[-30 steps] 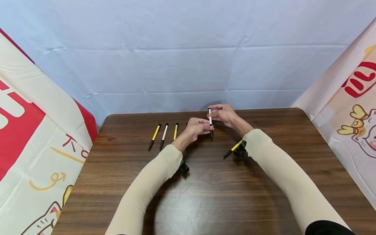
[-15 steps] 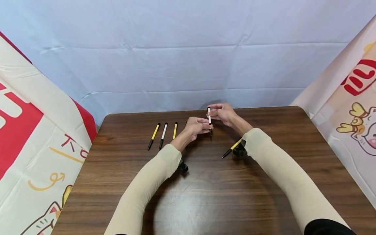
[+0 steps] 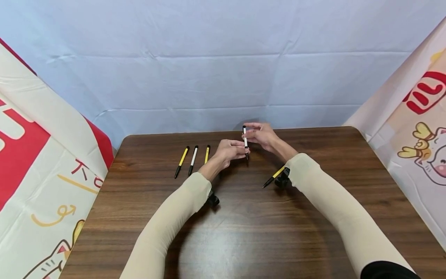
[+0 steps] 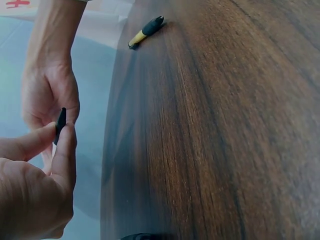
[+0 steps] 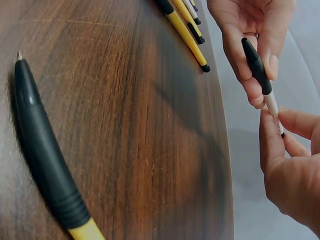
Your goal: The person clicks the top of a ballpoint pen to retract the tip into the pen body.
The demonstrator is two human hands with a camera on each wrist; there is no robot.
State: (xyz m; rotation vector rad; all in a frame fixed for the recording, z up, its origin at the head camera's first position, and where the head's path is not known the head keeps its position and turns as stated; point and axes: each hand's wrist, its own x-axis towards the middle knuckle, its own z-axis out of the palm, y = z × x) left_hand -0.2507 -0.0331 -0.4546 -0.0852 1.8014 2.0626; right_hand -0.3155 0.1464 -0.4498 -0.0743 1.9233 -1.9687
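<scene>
A pen (image 3: 245, 142) with a white barrel and black grip is held upright above the back of the table. My left hand (image 3: 230, 150) pinches its black grip end, which also shows in the left wrist view as a dark tip (image 4: 60, 122) between thumb and finger. Higher on the white barrel, my right hand (image 3: 261, 135) pinches it near the black top. The right wrist view has the black grip (image 5: 256, 67) in the left fingers and the barrel in the right fingers. No metal point shows on this pen.
A yellow pen (image 3: 182, 161), a white pen (image 3: 193, 159) and another yellow pen (image 3: 207, 154) lie in a row on the wooden table (image 3: 237, 224), left of the hands. One more yellow pen (image 5: 47, 150), its metal point out, lies beneath the right wrist.
Both hands and the white pen between them have shifted slightly left in the head view. Their hold on it looks the same, and the pens on the table stay put.
</scene>
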